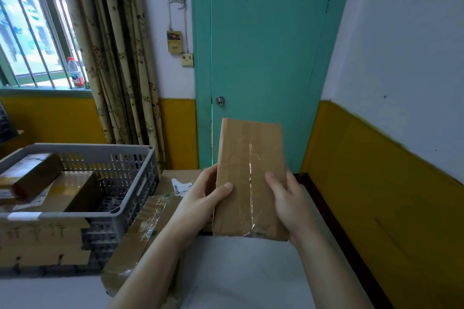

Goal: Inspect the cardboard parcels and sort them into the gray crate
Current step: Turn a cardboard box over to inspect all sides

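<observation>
- Cardboard, brown and sealed with clear tape down its middle seam: that is the parcel (249, 180) I see raised upright in front of the teal door (263, 45), above the white table (238, 273).
- My left hand (200, 198) grips the parcel's lower left edge, thumb curled onto the front face, the other fingers hidden behind.
- My right hand (288, 200) holds the lower right edge the same way, thumb on the front beside the tape line.
- Most of the parcel stands above both hands; its bottom edge sits level with my wrists.
- To the left, the gray crate (130, 183) holds at least two taped boxes (45, 183), one lying tilted across the other.
- More parcels (150, 223) lie on the table between the crate and my left forearm, one bearing a white label.
- A water bottle (75, 73) stands on the windowsill.
</observation>
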A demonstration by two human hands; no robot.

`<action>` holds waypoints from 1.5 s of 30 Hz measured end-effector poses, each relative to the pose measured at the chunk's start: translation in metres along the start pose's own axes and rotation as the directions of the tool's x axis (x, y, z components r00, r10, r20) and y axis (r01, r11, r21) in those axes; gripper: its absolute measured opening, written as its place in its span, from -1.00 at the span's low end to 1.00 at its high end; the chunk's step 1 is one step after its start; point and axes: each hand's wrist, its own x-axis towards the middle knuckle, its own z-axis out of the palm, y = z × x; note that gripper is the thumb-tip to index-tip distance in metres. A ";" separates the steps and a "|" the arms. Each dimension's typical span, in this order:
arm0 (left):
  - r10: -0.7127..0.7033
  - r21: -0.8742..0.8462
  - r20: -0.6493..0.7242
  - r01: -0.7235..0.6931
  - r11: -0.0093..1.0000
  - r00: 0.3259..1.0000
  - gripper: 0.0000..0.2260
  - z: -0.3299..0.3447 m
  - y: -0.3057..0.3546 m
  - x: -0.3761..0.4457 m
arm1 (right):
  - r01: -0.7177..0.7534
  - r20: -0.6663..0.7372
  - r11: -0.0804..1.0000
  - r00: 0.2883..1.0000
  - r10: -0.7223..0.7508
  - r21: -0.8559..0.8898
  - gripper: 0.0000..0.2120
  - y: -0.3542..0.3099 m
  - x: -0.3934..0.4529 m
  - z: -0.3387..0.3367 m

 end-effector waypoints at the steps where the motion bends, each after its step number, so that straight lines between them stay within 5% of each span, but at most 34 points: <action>1: -0.014 -0.008 0.009 0.014 1.000 1.000 -0.64 0.001 -0.003 -0.001 | -0.004 0.006 1.000 1.000 0.004 -0.002 -0.73 -0.001 0.000 -0.001; 10: -0.026 -0.030 -0.091 0.023 0.999 0.995 -0.75 -0.003 -0.001 0.002 | -0.008 0.357 0.997 0.933 0.035 -0.077 -0.27 0.007 -0.007 -0.009; 14: -0.062 -0.067 -0.130 0.054 0.996 0.990 -0.70 -0.004 0.004 0.003 | 0.035 0.346 0.995 0.938 0.001 -0.098 -0.32 0.001 -0.011 -0.006; 20: -0.143 -0.137 -0.180 0.119 0.983 0.973 -0.80 -0.016 0.007 0.009 | 0.085 0.421 0.985 0.907 -0.015 -0.150 -0.14 0.000 -0.019 -0.002; 26: -0.142 -0.144 -0.216 0.113 0.983 0.966 -0.71 -0.017 0.001 0.010 | 0.113 0.434 0.983 0.900 -0.038 -0.148 -0.27 -0.002 -0.020 0.001; 31: -0.202 -0.200 -0.228 0.157 0.967 0.952 -0.74 -0.021 0.003 0.011 | 0.163 0.476 0.962 0.878 -0.041 -0.218 -0.08 -0.004 -0.022 0.002; 37: -0.199 -0.197 -0.234 0.154 0.968 0.951 -0.78 -0.020 0.001 0.010 | 0.173 0.472 0.957 0.880 -0.043 -0.234 -0.07 -0.002 -0.021 0.006; 42: -0.038 0.058 -0.326 0.060 0.996 0.945 -0.81 -0.021 -0.004 0.013 | 0.289 0.415 0.883 0.902 -0.121 -0.370 -0.03 0.000 -0.023 0.015; 45: 0.059 0.281 -0.367 0.050 0.958 0.928 -0.50 -0.021 -0.010 0.016 | 0.363 0.382 0.826 0.903 -0.198 -0.431 -0.02 0.005 -0.024 0.018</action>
